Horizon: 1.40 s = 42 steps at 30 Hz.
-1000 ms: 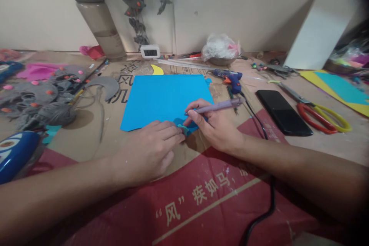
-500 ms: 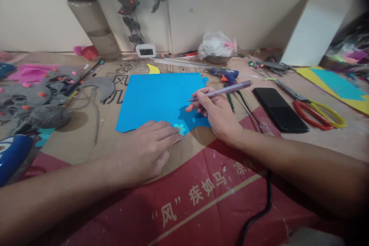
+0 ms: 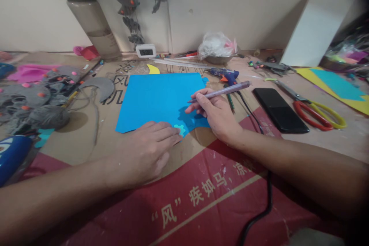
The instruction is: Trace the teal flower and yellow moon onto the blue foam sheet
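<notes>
**Left hand (image 3: 152, 144) flat, right hand (image 3: 219, 115) gripping**

Palm down, the left hand covers the blue sheet's (image 3: 155, 98) near edge, probably to steady it; whether its hidden thumb pinches anything, I cannot tell; 1 teal cutout (image 3: 181, 130) lies on the sheet, just beside those fingertips; the right hand, farther right, grips 1 purple pen (image 3: 227, 90), slanted perhaps for fine control.

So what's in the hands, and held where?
The right hand holds a pen by the barrel near its tip; the left hand rests on blue paper.
</notes>
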Tool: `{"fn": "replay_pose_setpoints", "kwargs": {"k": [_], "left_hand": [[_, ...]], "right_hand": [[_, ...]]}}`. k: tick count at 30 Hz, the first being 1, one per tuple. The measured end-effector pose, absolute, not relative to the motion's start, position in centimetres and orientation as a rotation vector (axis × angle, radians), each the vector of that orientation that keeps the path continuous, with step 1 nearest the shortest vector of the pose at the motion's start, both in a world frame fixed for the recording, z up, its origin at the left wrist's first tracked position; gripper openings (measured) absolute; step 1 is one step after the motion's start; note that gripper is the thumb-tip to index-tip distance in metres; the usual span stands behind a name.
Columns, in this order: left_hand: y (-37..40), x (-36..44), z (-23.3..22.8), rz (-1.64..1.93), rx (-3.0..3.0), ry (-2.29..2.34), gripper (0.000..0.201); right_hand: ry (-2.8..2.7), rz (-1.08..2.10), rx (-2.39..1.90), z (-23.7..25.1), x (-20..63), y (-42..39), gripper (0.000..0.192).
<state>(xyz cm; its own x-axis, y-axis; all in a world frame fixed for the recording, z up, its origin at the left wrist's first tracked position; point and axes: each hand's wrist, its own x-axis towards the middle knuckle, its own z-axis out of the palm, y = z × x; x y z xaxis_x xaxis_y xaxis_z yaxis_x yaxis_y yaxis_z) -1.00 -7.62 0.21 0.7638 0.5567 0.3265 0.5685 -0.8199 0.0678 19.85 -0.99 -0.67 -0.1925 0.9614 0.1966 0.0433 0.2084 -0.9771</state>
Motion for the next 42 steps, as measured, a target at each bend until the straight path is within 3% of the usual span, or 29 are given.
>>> {"fn": "replay_pose_setpoints", "kwargs": {"k": [42], "left_hand": [[-7.72, -1.21, 0.20, -0.518, -2.877, -0.898, 0.036]], "right_hand": [[-1.478, 1.229, -1.002, -0.54, 19.76, -1.00, 0.026]]}}
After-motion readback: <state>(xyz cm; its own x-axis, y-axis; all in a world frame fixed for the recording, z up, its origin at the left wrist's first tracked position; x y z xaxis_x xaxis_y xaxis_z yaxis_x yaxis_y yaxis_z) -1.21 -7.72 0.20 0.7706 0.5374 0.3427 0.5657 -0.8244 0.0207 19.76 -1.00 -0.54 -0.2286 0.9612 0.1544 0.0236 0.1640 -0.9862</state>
